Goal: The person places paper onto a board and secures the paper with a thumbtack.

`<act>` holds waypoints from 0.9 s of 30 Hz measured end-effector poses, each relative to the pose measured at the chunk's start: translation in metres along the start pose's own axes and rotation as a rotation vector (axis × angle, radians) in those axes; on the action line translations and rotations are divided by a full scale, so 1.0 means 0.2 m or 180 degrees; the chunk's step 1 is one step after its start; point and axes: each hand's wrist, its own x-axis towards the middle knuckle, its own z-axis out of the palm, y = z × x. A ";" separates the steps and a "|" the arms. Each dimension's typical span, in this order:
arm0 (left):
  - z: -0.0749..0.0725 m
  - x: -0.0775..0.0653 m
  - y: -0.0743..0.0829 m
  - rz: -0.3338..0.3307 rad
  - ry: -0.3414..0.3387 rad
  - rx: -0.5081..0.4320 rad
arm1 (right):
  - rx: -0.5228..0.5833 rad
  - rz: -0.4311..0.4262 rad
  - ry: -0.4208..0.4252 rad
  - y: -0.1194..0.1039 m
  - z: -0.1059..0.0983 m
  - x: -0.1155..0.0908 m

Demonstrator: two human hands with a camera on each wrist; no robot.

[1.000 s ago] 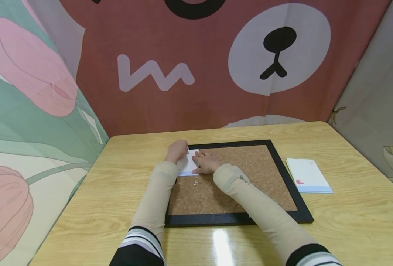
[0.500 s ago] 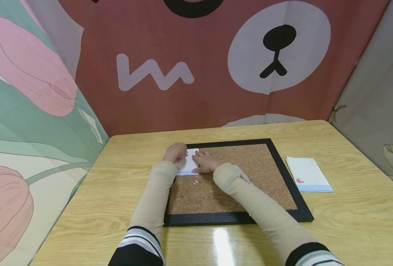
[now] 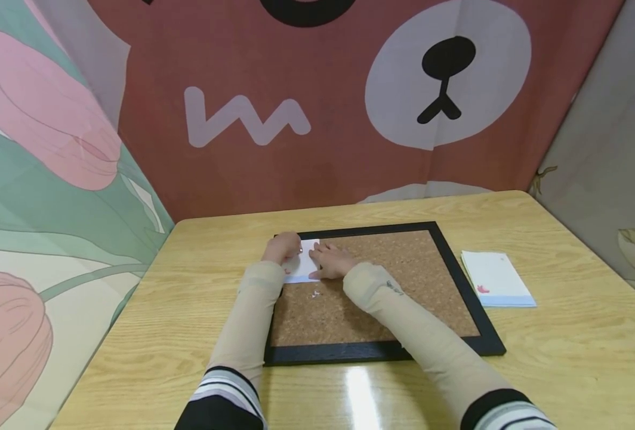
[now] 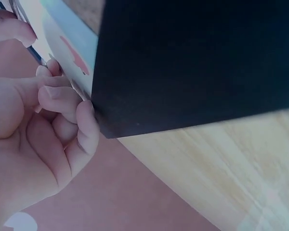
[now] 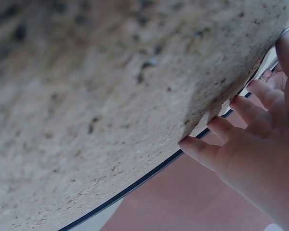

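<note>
The curled left hand [image 3: 282,248] pinches a likely pin [image 3: 301,249] over the paper [image 3: 303,272], upper left on the corkboard [image 3: 403,280]. Should the spread right hand [image 3: 333,261] press too lightly, the paper could skew.

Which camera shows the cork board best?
The head view: nearly the whole cork board shows, arms covering parts. The left wrist view has mainly a dark frame corner; the right wrist view, close-up cork and a thin frame edge.

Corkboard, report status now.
Left hand pinches small shiny item at paper. Right hand, fingers spread, at paper's right edge. Paper at far-left corner of corkboard. Shiny bits nearby, off paper.
</note>
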 end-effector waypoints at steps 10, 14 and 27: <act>0.01 -0.02 0.00 -0.0084 0.0076 -0.0020 | 0.0035 -0.0006 0.0019 0.00 0.00 0.00; 0.02 -0.03 0.00 -0.0104 0.0183 -0.0020 | 0.0060 -0.0010 0.0035 0.00 0.00 0.00; 0.03 0.00 0.02 -0.0363 0.0544 0.0411 | 0.0046 0.0046 0.0021 0.01 0.01 0.01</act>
